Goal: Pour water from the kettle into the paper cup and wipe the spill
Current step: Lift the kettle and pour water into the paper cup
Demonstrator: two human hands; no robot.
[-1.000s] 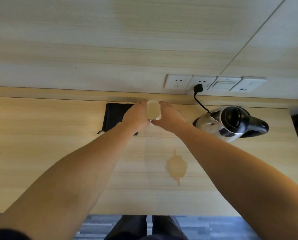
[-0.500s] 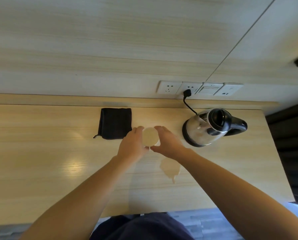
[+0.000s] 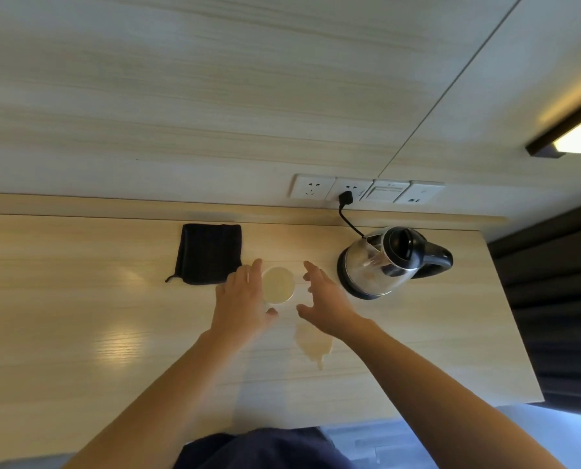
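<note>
Nearest the camera, dark blue clothing (image 3: 262, 448) fills the bottom edge, and two bare forearms reach forward over the pale wood-grain worktop (image 3: 79, 333). Between the arms, a pale irregular puddle of spilled water (image 3: 313, 343) lies on the worktop, with a thin tail running toward the near edge; the right wrist partly overlaps its far side.

Further out, the left hand (image 3: 241, 299) sits just left of the small round white paper cup (image 3: 278, 285), its grip spread, fingers straight and thumb pointing under the cup's near side; the fingers lie right against the cup's left rim, though whether they touch cannot be told. The right hand (image 3: 326, 304) is to the right of the cup with a clear gap, its grip apart, fingers splayed and holding nothing. The cup stands upright on the worktop between the two hands, with pale liquid inside.

Beyond the left hand lies a flat black drawstring cloth pouch (image 3: 209, 253). To the right, near the right hand, the clear-bodied electric kettle with black lid and handle (image 3: 388, 260) stands on its base, handle pointing right. Its black cord (image 3: 348, 221) runs to a plug in the row of white wall sockets (image 3: 366, 191) on the light wood panel wall. A lit lamp strip (image 3: 573, 137) shows at the far right.
</note>
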